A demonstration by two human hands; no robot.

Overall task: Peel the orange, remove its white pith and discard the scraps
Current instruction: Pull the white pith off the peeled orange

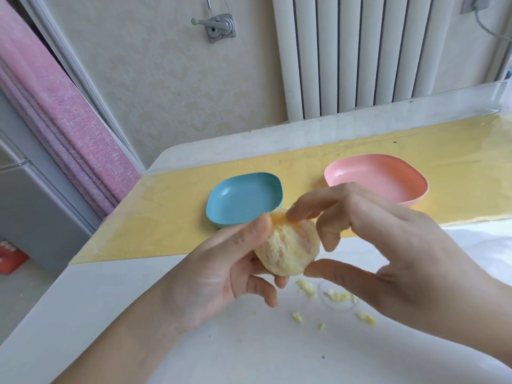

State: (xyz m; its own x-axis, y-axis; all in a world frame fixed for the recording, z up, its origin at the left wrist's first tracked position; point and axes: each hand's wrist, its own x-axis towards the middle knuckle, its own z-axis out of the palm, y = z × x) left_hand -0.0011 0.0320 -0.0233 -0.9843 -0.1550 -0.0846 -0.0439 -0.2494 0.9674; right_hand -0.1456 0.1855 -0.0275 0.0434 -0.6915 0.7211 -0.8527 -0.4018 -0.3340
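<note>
1. The peeled orange [288,248] is held up just in front of the blue dish [243,200], cupped in the left hand's [221,273] curled fingers.
2. The right hand [388,245] spans it wide, index tip on top and thumb low on its side.
3. It looks light, soft and easily burst, so cradle it and pick shallowly.
4. Pith scraps [307,288] lie nearer the person than the dish.
</note>
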